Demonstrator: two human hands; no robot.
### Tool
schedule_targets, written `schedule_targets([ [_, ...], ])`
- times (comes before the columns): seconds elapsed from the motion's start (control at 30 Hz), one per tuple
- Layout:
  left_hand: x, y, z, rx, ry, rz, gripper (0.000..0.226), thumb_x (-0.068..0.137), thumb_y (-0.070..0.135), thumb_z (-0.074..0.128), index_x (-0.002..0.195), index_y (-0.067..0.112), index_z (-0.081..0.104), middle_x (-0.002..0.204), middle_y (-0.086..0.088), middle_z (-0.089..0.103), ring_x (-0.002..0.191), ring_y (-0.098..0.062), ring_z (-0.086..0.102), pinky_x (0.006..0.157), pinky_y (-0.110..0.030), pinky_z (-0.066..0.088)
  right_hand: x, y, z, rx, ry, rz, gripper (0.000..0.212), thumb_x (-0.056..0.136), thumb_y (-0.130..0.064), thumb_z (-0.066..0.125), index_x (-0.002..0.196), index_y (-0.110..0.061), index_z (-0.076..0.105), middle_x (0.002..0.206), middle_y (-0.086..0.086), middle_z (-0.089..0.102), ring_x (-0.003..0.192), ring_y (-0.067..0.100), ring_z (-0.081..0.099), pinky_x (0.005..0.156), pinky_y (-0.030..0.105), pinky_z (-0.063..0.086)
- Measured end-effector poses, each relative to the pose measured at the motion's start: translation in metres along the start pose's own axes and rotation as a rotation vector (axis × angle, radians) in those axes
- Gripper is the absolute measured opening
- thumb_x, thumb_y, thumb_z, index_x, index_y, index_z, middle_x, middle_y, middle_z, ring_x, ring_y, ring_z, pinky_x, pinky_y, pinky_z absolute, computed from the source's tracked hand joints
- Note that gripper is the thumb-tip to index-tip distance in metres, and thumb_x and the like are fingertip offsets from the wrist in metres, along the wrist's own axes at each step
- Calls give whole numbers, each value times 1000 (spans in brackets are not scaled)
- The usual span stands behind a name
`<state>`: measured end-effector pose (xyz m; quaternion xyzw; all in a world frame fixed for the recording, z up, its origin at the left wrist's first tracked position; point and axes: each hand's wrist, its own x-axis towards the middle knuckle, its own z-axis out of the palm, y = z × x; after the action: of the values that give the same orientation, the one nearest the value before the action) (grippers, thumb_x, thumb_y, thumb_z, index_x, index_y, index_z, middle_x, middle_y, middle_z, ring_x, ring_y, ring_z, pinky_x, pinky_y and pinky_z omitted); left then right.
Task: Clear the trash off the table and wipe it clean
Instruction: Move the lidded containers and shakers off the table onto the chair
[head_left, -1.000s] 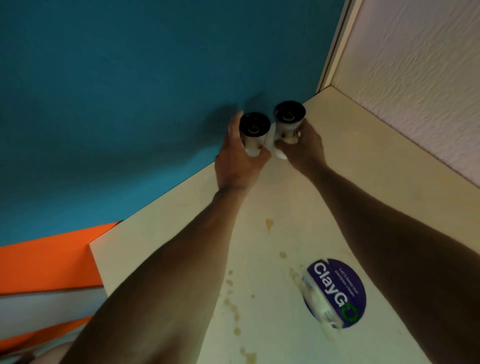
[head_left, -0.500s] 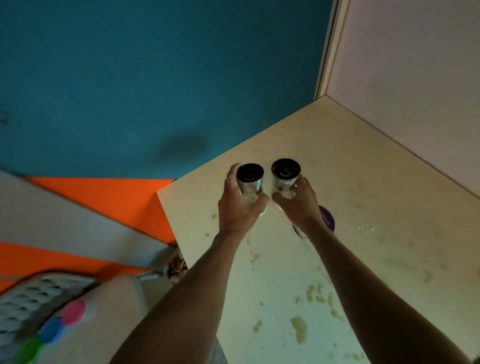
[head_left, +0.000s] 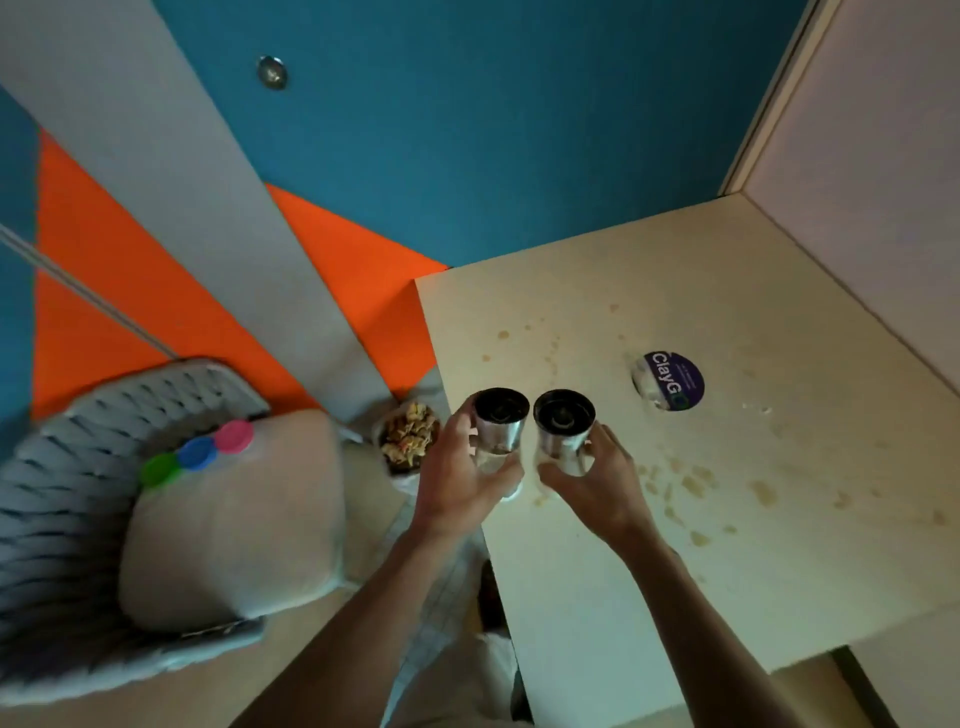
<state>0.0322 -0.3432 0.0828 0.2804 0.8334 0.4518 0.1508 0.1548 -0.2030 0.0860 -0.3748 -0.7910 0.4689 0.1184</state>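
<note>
Left hand (head_left: 457, 483) grips left shaker (head_left: 497, 428), right hand (head_left: 597, 486) grips right shaker (head_left: 563, 434); both upright, dark tops up

The cream table (head_left: 675, 571) is blotched with brown stains (head_left: 761, 491) around a purple round sticker (head_left: 675, 382) (white lettering), against a teal wall (head_left: 519, 130) with orange panels (head_left: 353, 249) and pink, blue, green discs (head_left: 200, 452).

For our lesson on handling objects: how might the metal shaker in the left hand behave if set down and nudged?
The shaker looks rigid, shiny metal, so probably stiff and somewhat slippery. It seems taller than wide and narrower toward the bottom, so a nudge could tip it. Round-bodied, it would likely roll on the table.
</note>
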Motion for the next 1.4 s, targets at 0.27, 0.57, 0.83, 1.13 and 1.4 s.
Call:
schedule_targets([
  [0.27, -63, -65, -68, 48, 184, -174, 60, 70, 43, 81, 119, 32, 49, 109, 13, 63, 92, -7, 63, 80, -30, 55, -37, -41, 76, -5, -181, -85, 44, 73, -21, 81, 104, -33, 52, 104, -6, 61, 88, 5, 56, 68, 12, 40],
  [0.57, -78, -167, -160, 16, 282, -384, 63, 73, 38, 82, 126, 33, 48, 118, 17, 60, 100, -3, 61, 88, -27, 51, -27, -93, 203, -60, -320, -175, 38, 76, -14, 81, 98, -30, 54, 90, -21, 61, 80, -10, 59, 65, 5, 41],
  [0.83, -68, -281, -232, -18, 317, -551, 56, 73, 34, 81, 122, 28, 54, 111, 14, 54, 95, -6, 59, 80, -30, 53, 6, -118, 351, -81, -505, -122, 54, 72, -28, 85, 119, -31, 58, 113, -13, 66, 105, 5, 62, 86, 25, 52],
  [1.13, -53, -396, -282, 5, 403, -769, 56, 71, 32, 80, 121, 27, 56, 111, 13, 54, 101, -11, 58, 86, -36, 55, 35, -121, 497, -95, -680, -64, 53, 66, -36, 81, 108, -52, 53, 113, -14, 64, 109, 8, 59, 95, 49, 51],
  [1.4, -19, -509, -312, 45, 470, -904, 62, 72, 18, 82, 128, 11, 57, 122, -8, 61, 114, -28, 55, 100, -35, 43, 73, -108, 627, -145, -707, -87, 63, 67, -32, 85, 124, -30, 57, 118, -7, 65, 111, 14, 60, 95, 49, 51],
])
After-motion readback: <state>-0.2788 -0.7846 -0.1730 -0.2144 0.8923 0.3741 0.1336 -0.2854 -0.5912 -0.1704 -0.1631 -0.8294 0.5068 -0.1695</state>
